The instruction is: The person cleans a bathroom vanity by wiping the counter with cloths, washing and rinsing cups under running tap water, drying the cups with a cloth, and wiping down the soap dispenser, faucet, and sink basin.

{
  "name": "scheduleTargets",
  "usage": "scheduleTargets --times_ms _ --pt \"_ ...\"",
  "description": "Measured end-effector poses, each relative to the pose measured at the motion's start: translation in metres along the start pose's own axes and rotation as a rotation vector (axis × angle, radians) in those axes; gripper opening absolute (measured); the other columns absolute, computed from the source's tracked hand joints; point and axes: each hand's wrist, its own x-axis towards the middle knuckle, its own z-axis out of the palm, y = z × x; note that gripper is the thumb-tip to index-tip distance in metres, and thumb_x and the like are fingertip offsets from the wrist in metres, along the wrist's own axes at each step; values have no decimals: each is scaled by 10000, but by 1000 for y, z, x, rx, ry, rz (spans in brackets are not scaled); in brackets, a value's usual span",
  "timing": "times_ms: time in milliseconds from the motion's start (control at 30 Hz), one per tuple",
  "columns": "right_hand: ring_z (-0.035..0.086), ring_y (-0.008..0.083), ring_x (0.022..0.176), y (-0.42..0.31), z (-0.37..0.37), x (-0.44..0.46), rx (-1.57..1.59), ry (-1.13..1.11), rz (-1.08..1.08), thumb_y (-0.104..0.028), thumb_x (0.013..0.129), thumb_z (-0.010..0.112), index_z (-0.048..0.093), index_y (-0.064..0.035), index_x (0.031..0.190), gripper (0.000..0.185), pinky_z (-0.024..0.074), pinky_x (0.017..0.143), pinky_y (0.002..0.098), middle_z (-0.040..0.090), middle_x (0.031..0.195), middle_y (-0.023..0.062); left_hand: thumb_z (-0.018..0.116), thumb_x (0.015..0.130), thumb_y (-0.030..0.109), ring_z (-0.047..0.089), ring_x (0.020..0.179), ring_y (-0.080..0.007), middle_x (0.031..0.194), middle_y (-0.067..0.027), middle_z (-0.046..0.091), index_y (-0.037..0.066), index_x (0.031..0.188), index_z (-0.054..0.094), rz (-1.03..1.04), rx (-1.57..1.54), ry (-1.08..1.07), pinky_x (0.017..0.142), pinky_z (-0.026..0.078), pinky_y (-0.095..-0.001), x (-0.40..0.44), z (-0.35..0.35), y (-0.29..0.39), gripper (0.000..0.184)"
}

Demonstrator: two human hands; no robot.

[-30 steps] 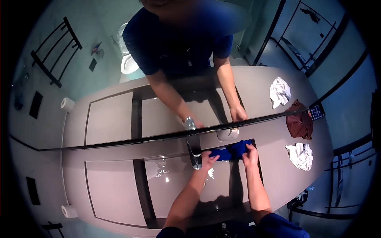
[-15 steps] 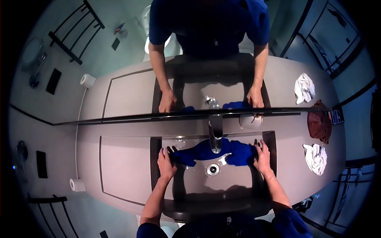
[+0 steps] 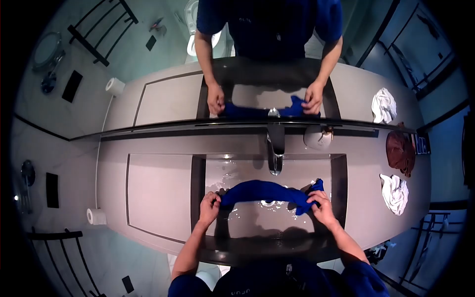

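A wet blue cloth is stretched in a shallow arch across the sink. My left hand pinches its left end, fingers closed. At the other end, my right hand grips the cloth, and a bunched corner sticks up beyond the fingers. Part of the metal drain shows beneath the cloth's lower edge; the rest is covered. The chrome faucet stands behind the cloth, apart from it. Water droplets glisten on the basin floor.
A mirror behind the counter reflects my arms and the sink. A white soap dispenser stands right of the faucet. On the right lie a crumpled white cloth and a brown pouch. A toilet roll is at left.
Both hands have closed on the cloth's ends and drawn it from around the faucet base toward me, over the drain. The cloth is now stretched narrower. The camera view has shifted slightly.
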Motion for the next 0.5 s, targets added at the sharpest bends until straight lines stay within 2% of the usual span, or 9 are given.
scheduleTargets --times_ms 33,133,167,267,300,333,367,433,500 --pt "563 329 985 -18 -18 -6 4 -80 -10 106 616 547 649 -38 848 292 461 883 387 632 1039 116 577 735 -17 575 937 -318 874 -106 586 42 778 574 113 218 -60 810 458 -415 -9 -16 20 72" --pt "557 310 1041 -15 -42 -35 -6 -473 3 86 615 566 672 -100 887 345 424 949 402 649 1066 46 646 692 60 555 997 -296 924 -80 589 108 775 640 153 505 -300 908 428 -431 -40 -36 24 96" --pt "500 293 1195 -11 -45 -43 -162 -669 40 20 623 631 713 -156 957 387 340 1038 479 616 1207 44 668 675 90 548 1020 -286 948 -69 590 134 777 660 169 593 -365 947 411 -439 -50 -36 21 112" --pt "333 297 1368 -8 -22 -58 -515 -810 24 -257 707 734 715 -233 1125 419 250 1089 509 476 1425 47 685 701 198 474 1160 -290 1152 -70 545 177 987 703 181 799 -590 1036 337 -509 -67 -20 9 287" --pt "362 292 1341 -7 -7 -59 -441 -730 -52 -299 730 743 698 -208 1142 425 290 1055 510 505 1379 50 690 716 233 457 1193 -298 1204 -84 526 180 1091 692 189 798 -619 1048 326 -524 -71 -9 9 378" --pt "393 288 1303 5 14 -62 -424 -761 -47 -309 728 740 689 -193 1138 430 313 1029 504 526 1316 57 694 739 304 437 1240 -321 1276 -118 489 181 1257 606 247 793 -646 1070 304 -539 -77 7 -2 540" --pt "425 284 1264 13 32 -65 -406 -792 -42 -319 726 736 679 -178 1134 436 335 1003 498 548 1253 63 695 760 325 415 1275 -331 1303 -141 472 185 1326 549 243 712 -681 1058 334 -547 -84 22 -5 601" --pt "482 266 1168 10 57 -66 -697 -757 -189 -327 736 717 664 -165 1083 387 362 958 470 553 1106 77 691 772 272 448 1248 -325 1289 -129 485 177 1297 566 269 847 -653 987 432 -509 -86 47 -4 549" --pt "525 268 1089 38 72 -68 -720 -625 -314 -269 720 732 653 -159 1027 336 400 908 460 547 1029 86 693 770 242 470 1223 -323 1283 -122 490 172 1285 570 243 808 -637 943 468 -489 -72 55 -14 533"
